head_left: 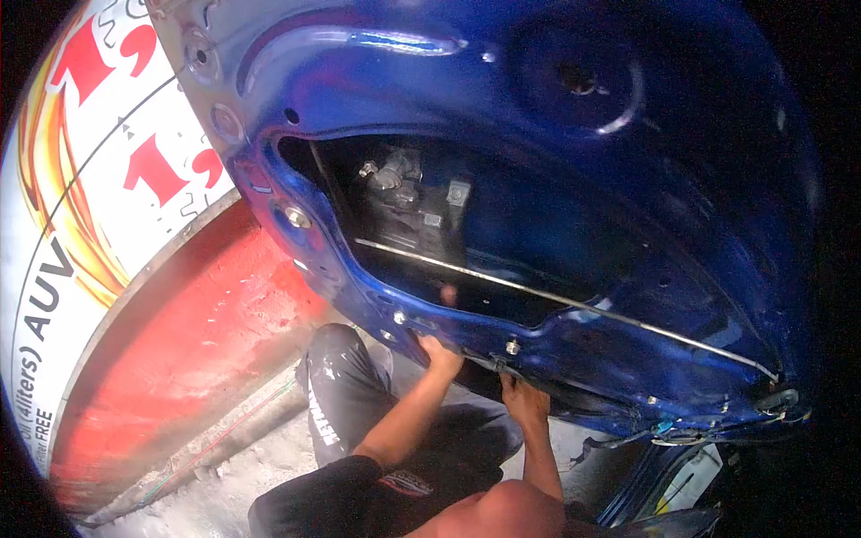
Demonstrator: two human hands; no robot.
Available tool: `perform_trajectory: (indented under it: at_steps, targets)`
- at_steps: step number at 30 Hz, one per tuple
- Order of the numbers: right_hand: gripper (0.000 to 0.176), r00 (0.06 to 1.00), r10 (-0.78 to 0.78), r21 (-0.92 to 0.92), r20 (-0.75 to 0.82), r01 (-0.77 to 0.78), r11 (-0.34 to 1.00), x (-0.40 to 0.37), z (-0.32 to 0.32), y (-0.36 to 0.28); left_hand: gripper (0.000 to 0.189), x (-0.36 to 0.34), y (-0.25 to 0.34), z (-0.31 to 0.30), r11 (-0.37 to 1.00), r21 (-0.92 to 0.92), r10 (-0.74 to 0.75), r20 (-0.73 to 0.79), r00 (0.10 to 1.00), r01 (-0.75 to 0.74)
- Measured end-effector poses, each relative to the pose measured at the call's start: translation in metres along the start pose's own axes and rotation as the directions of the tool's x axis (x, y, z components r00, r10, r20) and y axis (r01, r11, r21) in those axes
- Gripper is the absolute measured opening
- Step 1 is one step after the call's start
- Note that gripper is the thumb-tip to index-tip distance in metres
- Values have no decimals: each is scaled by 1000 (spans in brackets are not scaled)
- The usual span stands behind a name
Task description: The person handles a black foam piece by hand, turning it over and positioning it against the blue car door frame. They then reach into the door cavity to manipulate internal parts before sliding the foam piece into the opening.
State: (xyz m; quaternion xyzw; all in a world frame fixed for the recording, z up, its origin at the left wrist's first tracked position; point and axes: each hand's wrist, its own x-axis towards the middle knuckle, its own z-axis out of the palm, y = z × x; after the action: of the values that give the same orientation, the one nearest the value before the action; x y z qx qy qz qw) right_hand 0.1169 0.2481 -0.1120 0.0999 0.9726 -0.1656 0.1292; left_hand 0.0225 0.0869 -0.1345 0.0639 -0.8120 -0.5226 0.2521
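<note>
A blue car door (386,99), bare of its inner trim, fills the upper part of the head view. My left hand (441,355) is closed at its lower edge, with most of the fingers hidden by the metal. To the right, my right hand (526,399) is also closed, its thumb raised against the same edge beside a dark strip (574,401). What its fingers hold there is hidden. Above both hands, a thin metal rod (529,290) slants across the large door opening. Inside it sits a dark mechanism (417,202).
A printed white banner (54,224) and a red painted surface (215,296) stand at left. My bent leg (341,386) is below the door, over pale dusty ground (224,480). Wiring with a blue connector (664,428) hangs at the lower right corner of the door.
</note>
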Motion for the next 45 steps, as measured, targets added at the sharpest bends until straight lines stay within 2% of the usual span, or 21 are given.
perform_trajectory:
  at_steps: [4,6,8,10,11,13,16,19,20,22,25,29,31,33,35,37,38,40,42,44,45]
  targets:
    - [61,999,-17,-24,-28,16,1000,-1,5,2,52,3,-1,2,989,-146,-16,-25,1000,12]
    - [61,999,-21,-6,-37,21,1000,0,7,4,51,3,11,-11,987,-129,-86,84,993,97]
    - [61,999,-20,4,-43,21,1000,1,10,5,51,3,10,-12,996,-87,-16,86,996,24]
    - [61,997,-30,2,-65,30,1000,1,11,8,51,-5,-26,9,986,-165,27,83,996,-13]
    - [62,996,-40,7,-83,41,999,1,12,9,51,-15,-73,37,963,-268,2,107,994,27]
    - [63,985,-83,39,-149,89,995,0,11,9,51,-11,-66,34,965,-261,-2,105,994,30]
    - [65,999,25,44,42,-27,999,-1,0,1,53,-10,-51,26,996,-72,50,68,996,-45]
    - [65,1000,-1,-51,-19,0,999,2,10,8,56,-5,-38,19,990,-143,26,76,997,-15]
    - [65,999,0,-44,-32,-1,999,2,13,10,56,1,-1,-3,989,-145,-14,58,998,23]
    - [65,998,5,-28,-55,-6,1000,3,18,13,57,3,8,-9,998,-62,-18,50,999,22]
    - [63,1000,24,-16,-9,-24,1000,-1,13,9,57,-7,-47,21,990,116,68,71,995,-76]
    - [58,993,-52,14,-102,53,998,3,26,19,59,-20,-95,48,979,146,135,54,989,-141]
    - [57,996,-30,28,-79,33,999,0,19,14,61,-17,-93,49,999,-11,54,106,993,-53]
    - [56,998,-46,22,-45,47,999,-5,8,8,62,-7,-92,49,959,-248,-81,220,972,136]
    - [55,996,-66,5,-53,67,998,-5,5,3,62,-5,-88,43,912,-334,-146,279,949,238]
    - [53,994,-65,0,-85,66,998,-6,8,3,58,-7,-78,39,981,-169,-73,111,991,92]
    - [52,994,-64,4,-92,65,998,-7,9,5,59,-9,-72,38,997,46,62,-52,997,-60]
    - [51,995,-63,16,-73,65,998,-3,15,12,58,-15,-86,50,889,428,207,-57,977,-163]
    - [49,997,-58,-24,-60,56,998,0,20,15,62,-28,-137,81,699,690,98,168,981,-188]
    - [48,994,-66,-53,-84,62,997,1,24,17,48,-11,-53,35,966,250,-59,-36,998,67]
    - [48,991,-77,-48,-112,72,996,0,27,18,48,-7,-39,24,981,140,-136,12,991,133]
